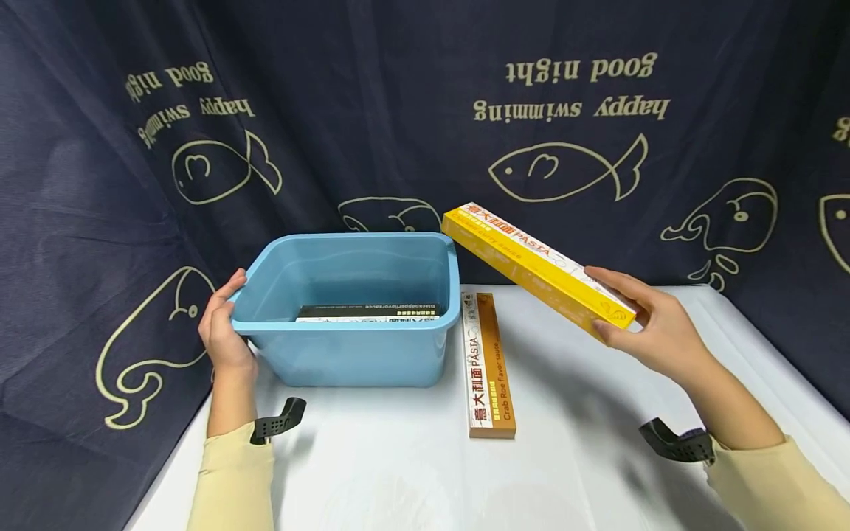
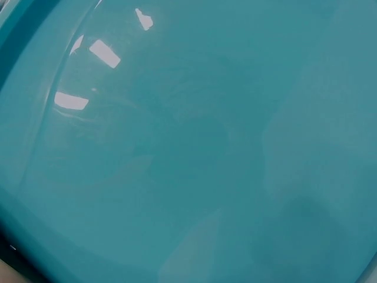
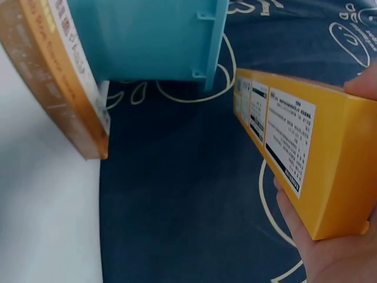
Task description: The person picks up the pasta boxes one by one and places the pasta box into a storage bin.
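Observation:
My right hand [image 1: 654,328] grips the near end of a yellow pasta box [image 1: 531,269], thumb on one side and fingers on the other. The box is raised above the table, tilted, with its far end beside the bin's right rim. In the right wrist view its label side faces the camera. At the left end of the blue plastic bin [image 1: 352,358], my left hand [image 1: 226,332] holds the rim. A black pepper pasta box [image 1: 368,311] lies inside the bin, partly hidden by the front wall. Only blue plastic fills most of the left wrist view.
A brown crab roe pasta box [image 1: 501,369] lies on the white table [image 1: 372,457], just right of the bin. Behind the table hangs a dark blue curtain [image 1: 412,96] with fish and whale drawings.

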`<state>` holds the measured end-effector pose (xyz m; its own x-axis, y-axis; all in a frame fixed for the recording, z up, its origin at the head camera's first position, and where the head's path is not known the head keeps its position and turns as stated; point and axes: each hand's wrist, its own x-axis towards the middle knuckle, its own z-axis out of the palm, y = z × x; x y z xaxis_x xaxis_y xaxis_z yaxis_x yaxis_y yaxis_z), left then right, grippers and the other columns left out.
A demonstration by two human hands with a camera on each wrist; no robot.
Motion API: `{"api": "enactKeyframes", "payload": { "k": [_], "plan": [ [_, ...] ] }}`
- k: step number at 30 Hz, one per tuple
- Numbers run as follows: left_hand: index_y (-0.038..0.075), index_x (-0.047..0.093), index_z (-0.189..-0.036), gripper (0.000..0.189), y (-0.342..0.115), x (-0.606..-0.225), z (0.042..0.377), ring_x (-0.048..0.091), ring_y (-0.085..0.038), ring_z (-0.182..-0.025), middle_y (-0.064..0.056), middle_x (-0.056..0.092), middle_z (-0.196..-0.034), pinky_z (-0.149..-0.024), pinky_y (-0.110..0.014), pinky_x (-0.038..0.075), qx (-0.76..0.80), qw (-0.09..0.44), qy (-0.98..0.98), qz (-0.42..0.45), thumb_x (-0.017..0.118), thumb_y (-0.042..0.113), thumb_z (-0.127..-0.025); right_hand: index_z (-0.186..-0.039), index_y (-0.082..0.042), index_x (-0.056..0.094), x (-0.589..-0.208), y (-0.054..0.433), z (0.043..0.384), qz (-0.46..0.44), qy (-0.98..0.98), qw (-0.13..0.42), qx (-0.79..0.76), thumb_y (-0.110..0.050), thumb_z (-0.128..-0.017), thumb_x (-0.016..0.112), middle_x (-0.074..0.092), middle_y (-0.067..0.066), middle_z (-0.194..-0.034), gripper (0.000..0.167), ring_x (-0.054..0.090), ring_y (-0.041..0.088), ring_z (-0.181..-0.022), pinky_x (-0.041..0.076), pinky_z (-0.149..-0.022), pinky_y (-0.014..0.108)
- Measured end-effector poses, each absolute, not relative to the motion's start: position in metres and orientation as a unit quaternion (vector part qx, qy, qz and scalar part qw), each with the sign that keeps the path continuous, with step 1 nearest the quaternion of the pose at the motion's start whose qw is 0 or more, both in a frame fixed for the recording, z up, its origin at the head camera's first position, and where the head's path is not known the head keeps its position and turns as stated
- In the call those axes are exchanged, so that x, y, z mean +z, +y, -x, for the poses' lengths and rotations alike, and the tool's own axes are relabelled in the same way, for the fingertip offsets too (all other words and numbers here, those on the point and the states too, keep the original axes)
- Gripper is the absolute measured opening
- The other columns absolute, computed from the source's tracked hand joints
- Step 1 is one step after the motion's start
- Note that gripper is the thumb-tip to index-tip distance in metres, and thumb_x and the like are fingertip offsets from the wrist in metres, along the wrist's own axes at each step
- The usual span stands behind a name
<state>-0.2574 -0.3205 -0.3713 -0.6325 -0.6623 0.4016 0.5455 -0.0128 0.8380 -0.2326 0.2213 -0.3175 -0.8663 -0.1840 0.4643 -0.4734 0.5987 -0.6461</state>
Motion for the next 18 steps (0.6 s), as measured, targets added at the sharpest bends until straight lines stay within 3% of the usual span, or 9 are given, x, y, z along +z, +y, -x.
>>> {"api": "enactKeyframes", "payload": {
  "k": [18],
  "plan": [
    [-0.001, 0.069, -0.121, 0.047, -0.32, -0.372, 0.256, 0.056, -0.017, -0.13, -0.002, 0.068, -0.132, -0.102, -0.029, 0.034, -0.705, 0.426, -0.565, -0.054, 0.034, 0.007, -0.091, -0.14, -0.027, 0.058, -0.294, 0.204, 0.267, -0.236, -0.876, 0.105, 0.407, -0.007, -0.083, 0.074, 0.062, -0.014, -0.123, 0.063, 0.058, 0.011, -0.092, 0.053, -0.069, 0.023]
  ]
}}
